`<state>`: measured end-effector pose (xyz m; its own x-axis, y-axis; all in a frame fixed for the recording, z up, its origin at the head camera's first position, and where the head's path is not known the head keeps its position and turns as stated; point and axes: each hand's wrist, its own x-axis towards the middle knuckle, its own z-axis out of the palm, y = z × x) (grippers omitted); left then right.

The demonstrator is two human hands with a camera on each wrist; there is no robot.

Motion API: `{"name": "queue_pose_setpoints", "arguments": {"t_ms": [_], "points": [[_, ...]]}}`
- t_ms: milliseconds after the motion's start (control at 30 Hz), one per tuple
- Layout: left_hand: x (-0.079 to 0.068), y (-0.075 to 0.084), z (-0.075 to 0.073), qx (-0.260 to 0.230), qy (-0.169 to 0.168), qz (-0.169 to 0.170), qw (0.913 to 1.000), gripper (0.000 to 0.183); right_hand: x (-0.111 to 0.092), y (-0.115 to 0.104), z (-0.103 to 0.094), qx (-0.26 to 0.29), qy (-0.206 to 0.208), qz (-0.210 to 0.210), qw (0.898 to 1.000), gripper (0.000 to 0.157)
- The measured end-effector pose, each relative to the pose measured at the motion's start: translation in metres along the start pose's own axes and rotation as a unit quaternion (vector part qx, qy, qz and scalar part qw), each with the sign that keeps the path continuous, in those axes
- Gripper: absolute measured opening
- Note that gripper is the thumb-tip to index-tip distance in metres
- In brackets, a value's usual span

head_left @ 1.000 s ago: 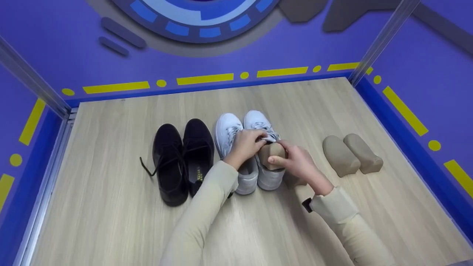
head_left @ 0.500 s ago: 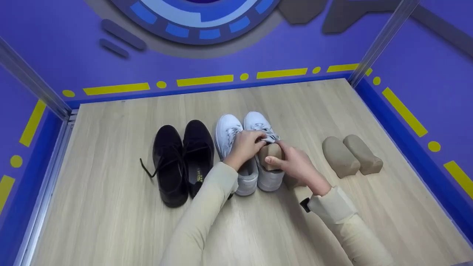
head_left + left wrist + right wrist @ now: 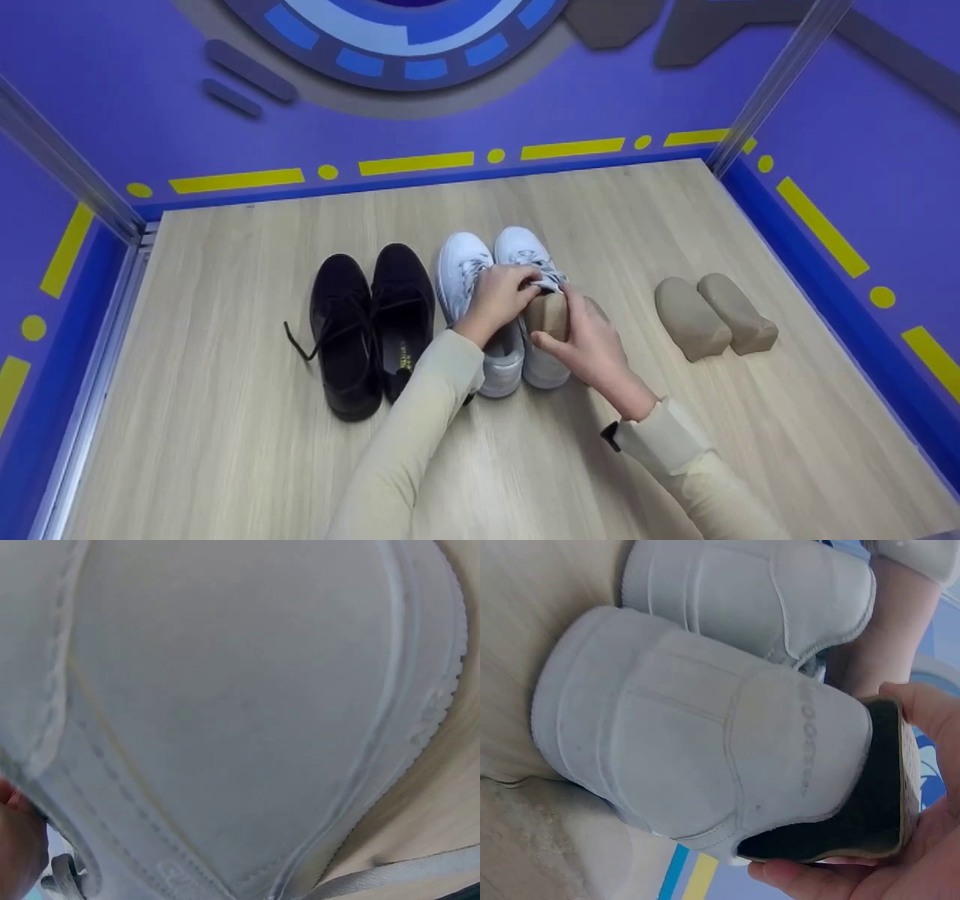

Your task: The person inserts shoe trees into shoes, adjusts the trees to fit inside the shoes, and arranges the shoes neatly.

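Right hand [image 3: 592, 345] grasping tan shoe insert [image 3: 547, 315] – seated in white sneaker [image 3: 536, 360] opening, left hand [image 3: 499, 296] pinching sneaker tongue just above insert, black shoes [image 3: 367, 330] left of both hands – on worktop [image 3: 225, 300].

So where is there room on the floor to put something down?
Bare floor lies left of the black shoes, between the white shoes and the tan blocks, and behind all the shoes. It is crowded where both hands meet at the white shoes.
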<state>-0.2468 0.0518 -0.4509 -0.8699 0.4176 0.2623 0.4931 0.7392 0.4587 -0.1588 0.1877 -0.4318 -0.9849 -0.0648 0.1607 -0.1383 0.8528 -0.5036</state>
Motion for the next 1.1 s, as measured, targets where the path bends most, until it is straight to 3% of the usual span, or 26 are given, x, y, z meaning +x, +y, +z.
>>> {"name": "queue_pose_setpoints", "arguments": {"t_ms": [333,567,1100], "points": [[0.0,-0.001,-0.001,-0.001,-0.008,-0.005,1.0,0.016,0.003,-0.003,0.0,-0.022,0.01,-0.01,1.0,0.063],[0.0,-0.003,-0.001,0.004,0.001,0.006,1.0,0.015,0.006,-0.001,0.007,-0.057,0.05,-0.026,0.997,0.06],[0.001,-0.002,-0.002,0.002,-0.018,-0.002,0.9998,0.017,0.01,0.005,0.016,-0.053,0.043,-0.029,0.997,0.061]]}}
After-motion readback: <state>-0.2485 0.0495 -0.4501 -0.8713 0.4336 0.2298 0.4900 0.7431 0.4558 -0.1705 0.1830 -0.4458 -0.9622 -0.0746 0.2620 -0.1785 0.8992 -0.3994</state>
